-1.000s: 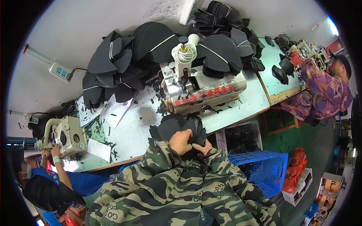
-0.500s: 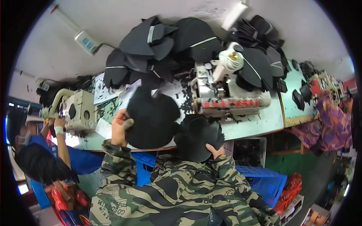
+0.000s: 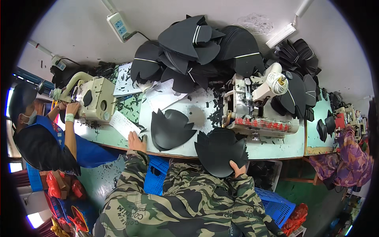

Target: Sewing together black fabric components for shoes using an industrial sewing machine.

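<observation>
Where both hands held one black piece a second ago, the left hand [image 3: 136, 141] now presses one piece [image 3: 170, 129] flat on the table [image 3: 272, 148] at centre; the right hand [image 3: 237, 170] grips another piece [image 3: 219, 151] lower centre.

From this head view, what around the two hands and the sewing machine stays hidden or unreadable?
- Right hand: only the thumb shows; the black fabric piece it holds covers the fingers.
- Sewing machine needle: too small, behind the machine body.
- Left hand: whether it touches the flat black piece on the table is unclear.
</observation>
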